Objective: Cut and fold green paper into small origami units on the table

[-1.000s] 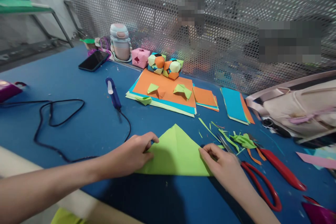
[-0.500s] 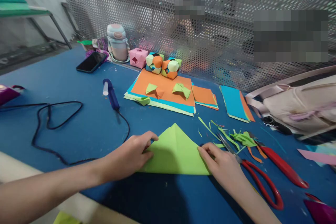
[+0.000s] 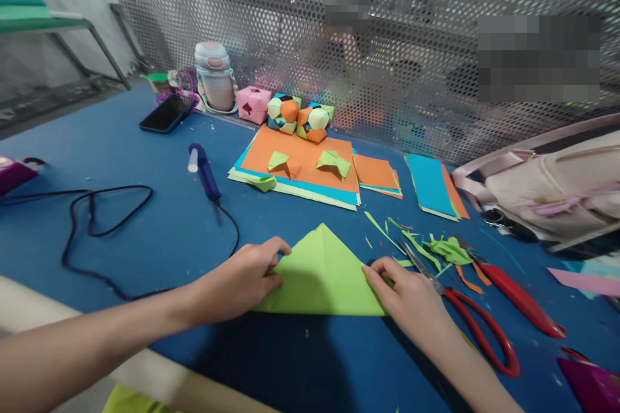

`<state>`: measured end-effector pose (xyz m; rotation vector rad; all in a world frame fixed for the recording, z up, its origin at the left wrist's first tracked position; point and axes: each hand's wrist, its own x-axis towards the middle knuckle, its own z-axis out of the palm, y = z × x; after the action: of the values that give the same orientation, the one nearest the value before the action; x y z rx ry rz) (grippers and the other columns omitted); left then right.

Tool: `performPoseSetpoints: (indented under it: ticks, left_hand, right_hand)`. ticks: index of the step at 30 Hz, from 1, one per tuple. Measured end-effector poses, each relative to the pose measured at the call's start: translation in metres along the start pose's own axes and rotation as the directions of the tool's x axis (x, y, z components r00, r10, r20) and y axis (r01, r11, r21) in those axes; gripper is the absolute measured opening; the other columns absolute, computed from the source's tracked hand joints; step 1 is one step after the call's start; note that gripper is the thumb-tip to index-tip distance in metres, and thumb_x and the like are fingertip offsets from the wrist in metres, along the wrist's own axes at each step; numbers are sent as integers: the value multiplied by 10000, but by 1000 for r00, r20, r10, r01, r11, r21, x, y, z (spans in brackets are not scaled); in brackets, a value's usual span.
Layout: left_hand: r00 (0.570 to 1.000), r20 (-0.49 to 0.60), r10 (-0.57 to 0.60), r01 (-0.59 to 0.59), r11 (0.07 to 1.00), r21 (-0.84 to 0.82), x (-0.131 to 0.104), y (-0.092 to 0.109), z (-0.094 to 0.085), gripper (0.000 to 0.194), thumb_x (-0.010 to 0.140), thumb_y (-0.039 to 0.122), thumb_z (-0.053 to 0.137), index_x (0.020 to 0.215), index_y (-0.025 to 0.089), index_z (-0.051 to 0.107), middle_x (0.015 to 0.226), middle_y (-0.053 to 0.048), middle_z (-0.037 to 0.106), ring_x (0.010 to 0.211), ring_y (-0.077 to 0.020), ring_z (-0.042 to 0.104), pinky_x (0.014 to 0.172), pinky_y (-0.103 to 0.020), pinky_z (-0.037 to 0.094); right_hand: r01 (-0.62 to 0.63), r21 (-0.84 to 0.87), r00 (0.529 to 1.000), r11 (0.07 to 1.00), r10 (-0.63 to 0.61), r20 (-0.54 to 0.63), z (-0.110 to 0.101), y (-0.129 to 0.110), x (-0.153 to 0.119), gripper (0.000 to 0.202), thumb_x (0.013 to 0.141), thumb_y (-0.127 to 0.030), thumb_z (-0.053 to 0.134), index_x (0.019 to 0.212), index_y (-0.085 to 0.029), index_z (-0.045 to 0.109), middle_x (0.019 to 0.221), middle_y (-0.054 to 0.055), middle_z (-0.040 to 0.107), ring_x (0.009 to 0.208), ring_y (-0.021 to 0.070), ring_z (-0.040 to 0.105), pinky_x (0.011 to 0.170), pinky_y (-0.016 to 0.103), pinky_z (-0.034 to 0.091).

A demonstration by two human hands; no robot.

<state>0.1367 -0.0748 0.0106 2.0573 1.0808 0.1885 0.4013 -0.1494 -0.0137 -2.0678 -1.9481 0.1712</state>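
Note:
A lime-green sheet of paper, folded into a triangle with its peak pointing away from me, lies on the blue table. My left hand grips its left slope between thumb and fingers. On the right slope, my right hand pinches the edge of the paper. Red-handled scissors lie just beyond my right hand, their blades among green paper scraps.
Behind lie stacked coloured sheets, folded paper cubes, a bottle and a phone. A glue gun with a black cord is at left. A red-handled cutter and a bag are at right.
The view has shifted slightly, so most things sit a little higher in the picture. Both hands keep their places on the green paper.

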Motion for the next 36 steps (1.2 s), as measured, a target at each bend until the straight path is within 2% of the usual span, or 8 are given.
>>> performPoseSetpoints:
  ticks: [7,13,18,23,25,28,32,36]
  left_hand:
    - [999,-15,38,-37,999,31,1,-2,0,297,770,146,497,1062,201,499,701,35,526,613,-114,499,555,-216,324]
    - [998,16,-55,53,997,61,1,2,-6,332,762,202,544,1092,180,521,739,25,577,629,-120,526,561,-218,341]
    - [987,70,-141,143,989,-27,-6,2,-19,339,739,191,555,1078,173,548,763,29,619,602,-100,524,568,-209,368]
    - [982,90,-167,178,974,-137,-21,-5,-26,318,710,128,554,1025,161,572,721,37,617,589,-84,516,566,-196,388]
    - [984,78,-161,173,965,-197,-29,-9,-25,307,710,124,559,1016,154,568,735,30,620,616,-85,533,591,-197,410]
    - [994,16,-107,108,963,-246,-41,-13,-22,292,724,111,546,1013,153,555,794,8,641,681,-89,566,653,-204,438]
    - [997,-58,-55,42,976,-212,-56,-13,-19,307,734,78,526,1028,163,547,827,2,649,707,-88,579,672,-204,445]
    - [992,-88,-85,72,988,-137,-67,-10,-14,314,755,87,524,1053,184,543,769,28,639,663,-89,570,628,-204,427]
  right_hand:
    - [2,-84,1000,996,-2,-1,-1,-2,-2,308,892,-438,365,716,-240,521,510,-18,595,501,194,610,470,261,284]
    - [20,-130,999,991,-23,-28,-1,2,-5,319,871,-461,381,725,-234,551,563,4,629,475,188,589,471,262,295]
    - [-22,-133,999,991,25,24,1,7,-5,307,826,-505,414,738,-247,554,617,18,648,501,205,583,471,264,306]
    - [-51,-149,997,987,59,44,1,9,-4,311,783,-545,424,737,-262,544,651,25,657,496,220,575,462,273,319]
    - [-71,-153,995,986,80,55,0,8,-4,313,771,-553,420,727,-266,538,651,28,657,490,228,576,461,279,329]
    - [-115,-163,989,980,129,75,-2,5,-2,323,746,-573,405,706,-277,526,642,28,657,491,249,583,461,292,342]
    - [-155,-152,979,976,173,109,-5,1,0,339,714,-602,397,692,-288,521,649,33,669,513,274,599,469,312,365]
    - [-144,-138,983,980,159,98,-6,1,0,352,715,-615,394,689,-287,517,637,46,671,516,284,603,473,324,373]
